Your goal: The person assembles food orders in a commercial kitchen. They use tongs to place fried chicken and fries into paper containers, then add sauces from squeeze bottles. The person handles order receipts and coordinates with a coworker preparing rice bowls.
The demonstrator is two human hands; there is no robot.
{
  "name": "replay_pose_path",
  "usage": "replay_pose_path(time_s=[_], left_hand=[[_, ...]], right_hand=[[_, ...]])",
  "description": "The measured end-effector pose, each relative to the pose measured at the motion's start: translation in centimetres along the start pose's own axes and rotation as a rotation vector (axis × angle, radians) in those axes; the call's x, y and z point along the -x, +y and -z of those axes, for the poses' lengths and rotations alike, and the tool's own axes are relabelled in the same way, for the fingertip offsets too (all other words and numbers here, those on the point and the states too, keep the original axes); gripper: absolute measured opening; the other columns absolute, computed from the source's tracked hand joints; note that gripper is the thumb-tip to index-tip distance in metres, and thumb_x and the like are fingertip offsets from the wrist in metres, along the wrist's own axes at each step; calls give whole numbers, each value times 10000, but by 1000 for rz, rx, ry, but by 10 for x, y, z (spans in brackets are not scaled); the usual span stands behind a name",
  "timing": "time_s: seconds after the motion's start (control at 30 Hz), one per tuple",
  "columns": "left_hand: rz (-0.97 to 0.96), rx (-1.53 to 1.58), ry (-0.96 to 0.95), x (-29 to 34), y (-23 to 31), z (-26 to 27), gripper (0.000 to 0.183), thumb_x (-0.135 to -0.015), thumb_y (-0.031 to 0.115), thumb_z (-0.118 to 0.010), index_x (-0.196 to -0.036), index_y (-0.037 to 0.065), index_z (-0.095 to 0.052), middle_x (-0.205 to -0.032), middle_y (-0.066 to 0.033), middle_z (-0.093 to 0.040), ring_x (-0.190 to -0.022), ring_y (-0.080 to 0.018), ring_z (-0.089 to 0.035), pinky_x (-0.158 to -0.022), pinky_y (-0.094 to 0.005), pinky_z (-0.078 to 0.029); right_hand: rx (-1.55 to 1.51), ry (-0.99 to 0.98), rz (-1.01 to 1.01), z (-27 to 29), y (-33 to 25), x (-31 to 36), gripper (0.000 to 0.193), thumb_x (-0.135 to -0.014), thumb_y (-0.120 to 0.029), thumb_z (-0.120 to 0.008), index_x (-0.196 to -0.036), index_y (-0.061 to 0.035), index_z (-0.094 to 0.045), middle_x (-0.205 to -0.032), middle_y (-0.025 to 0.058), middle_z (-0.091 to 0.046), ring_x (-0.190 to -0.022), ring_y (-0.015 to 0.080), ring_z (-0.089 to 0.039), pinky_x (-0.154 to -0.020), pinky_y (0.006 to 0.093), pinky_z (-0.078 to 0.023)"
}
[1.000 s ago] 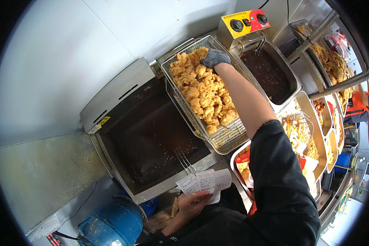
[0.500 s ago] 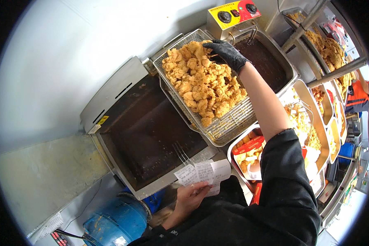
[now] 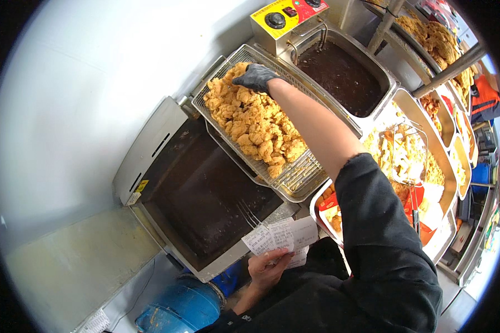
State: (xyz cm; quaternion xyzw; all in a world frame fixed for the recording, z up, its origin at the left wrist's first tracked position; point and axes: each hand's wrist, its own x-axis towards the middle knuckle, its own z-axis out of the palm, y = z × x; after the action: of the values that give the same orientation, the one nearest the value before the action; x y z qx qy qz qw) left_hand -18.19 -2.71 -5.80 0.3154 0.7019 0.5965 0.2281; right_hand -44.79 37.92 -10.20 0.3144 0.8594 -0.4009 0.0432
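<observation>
My right hand (image 3: 255, 77), in a black glove, reaches into a wire basket (image 3: 300, 176) heaped with golden fried pieces (image 3: 253, 123) and rests on the pieces at its far end; whether it grips one I cannot tell. The basket sits over a metal tray between two fryers. My left hand (image 3: 268, 267), bare, holds a few white paper slips (image 3: 280, 236) near my body, at the front edge of the big fryer (image 3: 194, 194) with dark oil.
A smaller fryer vat (image 3: 341, 75) with dark oil and a yellow and red control box (image 3: 286, 16) stands behind the basket. To the right are metal trays of fried food (image 3: 411, 161) and shelves with more. A blue barrel (image 3: 178, 311) stands below.
The view has shifted, so the basket and fryers now sit lower in the picture. My right hand stays at the basket's far end. My left hand keeps hold of the slips.
</observation>
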Motion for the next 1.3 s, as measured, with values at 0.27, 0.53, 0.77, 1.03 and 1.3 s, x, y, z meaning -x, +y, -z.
replay_pose_path(time_s=[0.27,0.53,0.77,1.03,1.3], left_hand=[[29,-55,-30,-3,6,-3,222,-740,-25,-815,-931,9,-708,-862,-140,-735,-789,-197,-729,-665,-289,-583],[-232,-355,26,-5,12,-4,273,-675,79,-885,-866,62,-690,-790,-82,-709,-688,-181,-671,-613,-282,-523],[-44,-93,-18,13,17,-15,227,-780,-100,-738,-957,-29,-615,-908,-137,-668,-844,-196,-639,-758,-355,-538],[-143,-138,-80,8,27,-32,253,-739,-46,-805,-918,13,-637,-868,-105,-683,-795,-181,-644,-707,-331,-537],[-130,-103,-153,-2,41,-32,222,-720,-9,-837,-861,14,-669,-792,-93,-708,-686,-137,-677,-597,-267,-539]], right_hand=[[-39,131,79,8,19,-2,637,-762,-565,-731,-1049,3,-710,-954,166,-710,-864,197,-675,-736,356,-550],[-326,59,329,121,48,177,589,-818,-583,-690,-1011,-28,-718,-868,80,-669,-757,132,-614,-682,309,-513],[416,161,313,251,231,466,389,-1004,-286,-450,-1352,-169,-579,-1221,134,-626,-1032,257,-634,-899,331,-499],[-465,124,-1050,194,373,597,394,-872,-463,-679,-1071,-125,-712,-909,2,-678,-700,108,-648,-489,227,-475],[-99,292,-555,242,278,463,501,-900,-414,-664,-1309,-137,-578,-1044,53,-658,-754,106,-614,-625,238,-474]])
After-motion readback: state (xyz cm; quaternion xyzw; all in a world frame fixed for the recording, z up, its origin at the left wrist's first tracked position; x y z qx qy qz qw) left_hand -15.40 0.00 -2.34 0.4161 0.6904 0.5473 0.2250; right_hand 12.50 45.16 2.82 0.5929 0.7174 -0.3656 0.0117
